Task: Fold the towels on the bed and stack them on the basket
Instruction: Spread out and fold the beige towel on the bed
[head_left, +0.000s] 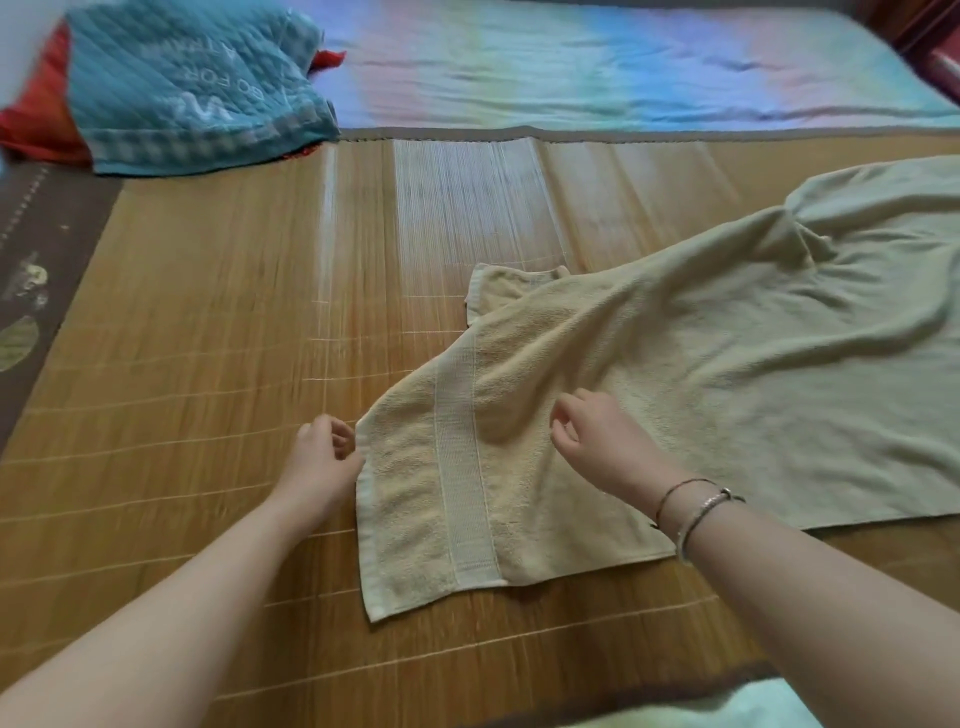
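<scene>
Beige towel (675, 374) lying on the bed

It is lying mostly spread out but rumpled, bunching into ridges across its middle, with its woven-banded near end lying flat at the front and one far corner poking out from beneath a raised fold.

A pale beige towel (597, 395) with a woven lighter stripe lies on the golden-brown bamboo mat (218, 322); beyond the mat, a teal quilted blanket (192, 83) with white lettering and a pastel rainbow sheet (597, 67).

The towel (649, 395) lies on the mat (208, 364), spreading rightward. Far behind it to the left sits a quilt (192, 83); a sheet (597, 67) lies directly behind.
</scene>
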